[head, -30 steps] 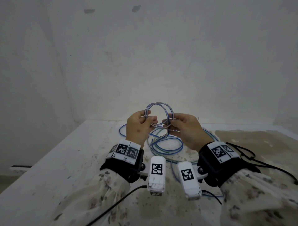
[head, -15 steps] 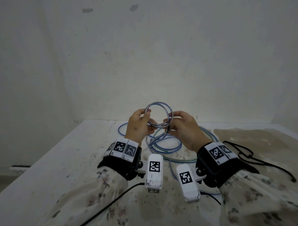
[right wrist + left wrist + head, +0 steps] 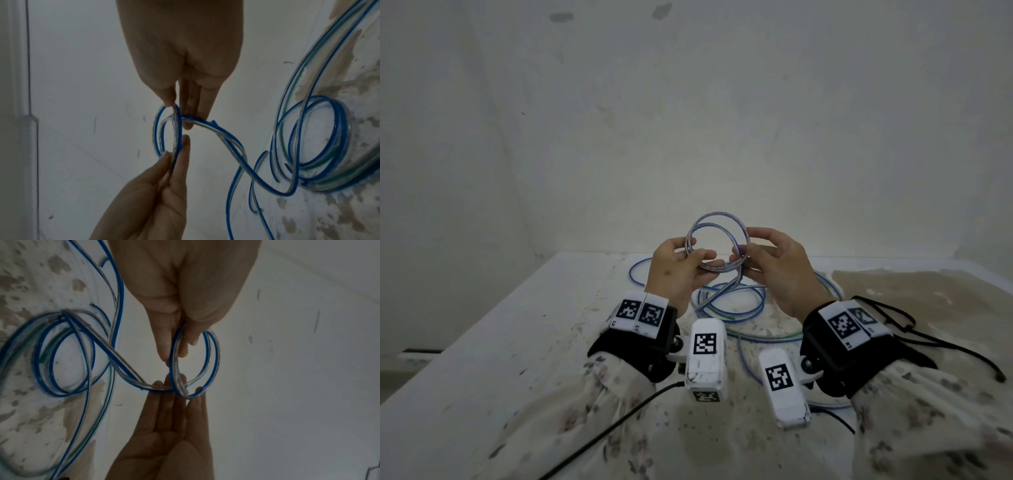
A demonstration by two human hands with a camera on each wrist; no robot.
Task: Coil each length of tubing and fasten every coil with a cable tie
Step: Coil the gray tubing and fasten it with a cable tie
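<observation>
Small coil (image 3: 717, 241) of clear, blue-striped tubing held upright in the air above table (image 3: 482, 342), between both hands.

Left hand (image 3: 674, 270): thumb and fingertips pinching coil's left side; fingers curled round the strands. Same grip in left wrist view (image 3: 180, 331).

Right hand (image 3: 780, 270): thumb and fingers closed on coil's right side at the crossing of the strands; right wrist view (image 3: 179, 170) shows fingertips pressed on the loop.

Tail of tubing dropping from coil's lower right to loose tubing (image 3: 732, 301) lying in wide loops on table, directly below hands. Green-striped strand (image 3: 774, 337) among the loops.

Black cord (image 3: 928, 339) on table, far right.
</observation>
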